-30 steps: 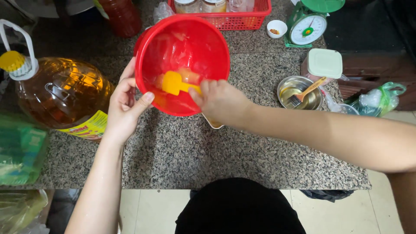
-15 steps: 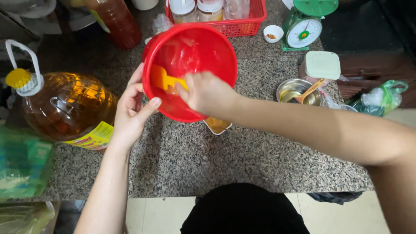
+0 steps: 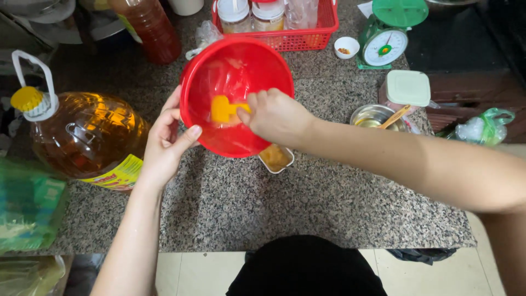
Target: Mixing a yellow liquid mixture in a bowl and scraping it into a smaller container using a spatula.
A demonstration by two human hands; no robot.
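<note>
On speckled granite counter (image 3: 329, 208), left hand (image 3: 164, 145) gripping glossy red bowl (image 3: 235, 71), right hand (image 3: 276, 115) clasping yellow spatula (image 3: 222, 108)

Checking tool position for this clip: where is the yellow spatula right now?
In the head view, the yellow spatula is inside the red bowl, held by the right hand, while the left hand grips the bowl's rim.

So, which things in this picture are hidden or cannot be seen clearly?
- Small tray, head view: the red bowl covers its far part.
- Yellow spatula: the right hand hides its handle.
- Bowl contents: blurred, cannot tell.
- Metal cup: partly behind a white lid.
- Jars in the red basket: cut off by the top edge.
</note>
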